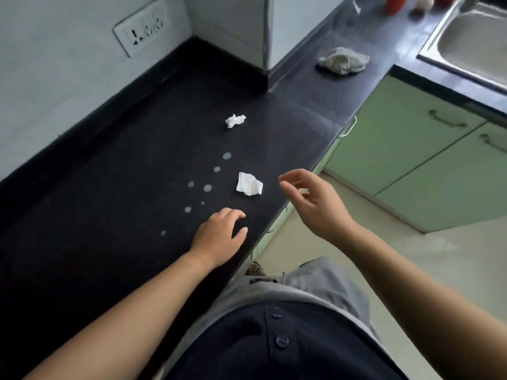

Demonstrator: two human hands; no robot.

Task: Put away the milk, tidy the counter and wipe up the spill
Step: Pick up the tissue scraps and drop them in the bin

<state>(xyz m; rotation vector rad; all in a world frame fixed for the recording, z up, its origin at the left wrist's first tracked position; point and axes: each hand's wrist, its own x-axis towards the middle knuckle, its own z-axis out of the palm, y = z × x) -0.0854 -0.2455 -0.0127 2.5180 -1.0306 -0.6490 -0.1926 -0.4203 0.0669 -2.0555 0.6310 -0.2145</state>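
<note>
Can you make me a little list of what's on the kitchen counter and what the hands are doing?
counter: dark counter, running on to a steel sink
spill: small white drops scattered ahead of the left hand
near tissue: crumpled white tissue just right of the drops
far tissue: smaller crumpled tissue, farther back
cloth: grey cloth bunched up near the sink
left hand: left hand resting on the counter, holding nothing
right hand: right hand open in the air past the counter edge, empty
milk: not in view
</note>
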